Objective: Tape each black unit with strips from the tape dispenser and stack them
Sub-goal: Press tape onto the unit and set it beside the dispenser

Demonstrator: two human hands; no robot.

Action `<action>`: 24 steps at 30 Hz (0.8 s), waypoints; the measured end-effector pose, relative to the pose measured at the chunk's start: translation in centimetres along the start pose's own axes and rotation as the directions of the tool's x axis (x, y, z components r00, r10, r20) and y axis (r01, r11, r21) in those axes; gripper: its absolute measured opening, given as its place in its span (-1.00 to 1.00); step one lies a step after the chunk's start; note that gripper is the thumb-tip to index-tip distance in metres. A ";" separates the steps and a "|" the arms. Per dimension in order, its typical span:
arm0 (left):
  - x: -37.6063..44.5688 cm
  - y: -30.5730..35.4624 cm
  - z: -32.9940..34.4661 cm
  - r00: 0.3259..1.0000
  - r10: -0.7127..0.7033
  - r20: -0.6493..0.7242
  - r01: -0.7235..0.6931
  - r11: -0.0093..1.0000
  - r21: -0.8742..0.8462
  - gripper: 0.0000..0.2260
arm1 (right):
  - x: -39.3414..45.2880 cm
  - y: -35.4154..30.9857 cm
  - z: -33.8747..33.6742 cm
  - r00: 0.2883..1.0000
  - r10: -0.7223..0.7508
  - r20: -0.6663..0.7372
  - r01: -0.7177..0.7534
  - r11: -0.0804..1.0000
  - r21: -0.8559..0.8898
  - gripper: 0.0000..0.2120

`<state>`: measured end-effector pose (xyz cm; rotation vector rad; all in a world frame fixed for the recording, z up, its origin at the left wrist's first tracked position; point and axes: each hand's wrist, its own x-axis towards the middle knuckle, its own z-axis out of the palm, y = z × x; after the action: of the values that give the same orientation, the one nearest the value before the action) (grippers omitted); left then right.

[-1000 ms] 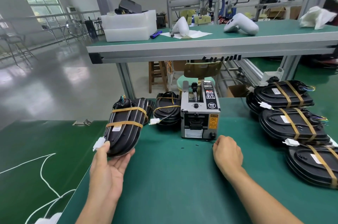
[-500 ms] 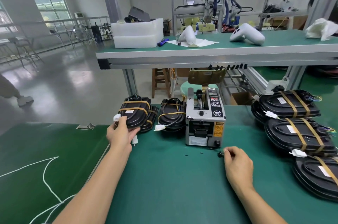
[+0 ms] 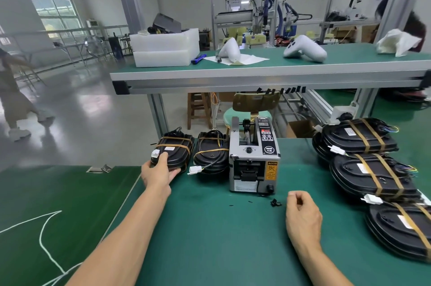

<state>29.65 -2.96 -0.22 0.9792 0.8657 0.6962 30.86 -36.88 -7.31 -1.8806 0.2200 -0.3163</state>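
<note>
Now my left hand has carried the taped black unit away from me and set it on the stack left of centre in the frame, where a second ago I was holding it up on edge close to my body. My fingers are curled over its near end and thumb tucked under the edge, so I am gripping it, not yet letting go. It sits just beside a second pile of units, which touches the left side of the tape dispenser at mid-frame. My right hand has drawn back from the dispenser's base and rests on the green bench at lower right, loosely curled around nothing (a small black scrap lies just beside it). Taped units crowd the right edge of the frame, overlapping one another. I judge this unit finished and stacked, so the next one needs fetching before fresh strips are pulled.
</note>
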 end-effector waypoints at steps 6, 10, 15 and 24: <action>0.8 -0.9 0.0 0.998 0.016 0.059 -0.017 1.000 0.024 -0.51 | 0.0 0.0 0.0 1.000 0.006 0.023 -0.006 1.000 0.003 -0.83; 0.4 -1.0 -0.7 0.987 0.024 0.158 -0.040 0.994 0.098 -0.46 | 0.0 0.1 0.1 0.999 -0.006 0.040 0.006 1.000 -0.013 -0.84; -0.7 -0.9 -1.2 0.962 0.016 0.271 -0.057 0.988 0.144 -0.40 | -0.2 0.1 0.1 0.999 -0.003 0.047 0.004 1.000 -0.015 -0.84; -4.7 -1.9 -4.4 0.987 0.073 0.146 -0.101 0.976 0.193 -0.28 | -0.1 -0.5 -0.3 0.997 0.019 0.077 -0.026 0.995 0.097 -0.82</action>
<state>23.79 -5.85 -1.84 1.2375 0.7850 0.6155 30.61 -36.98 -6.77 -1.7880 0.1707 -0.2352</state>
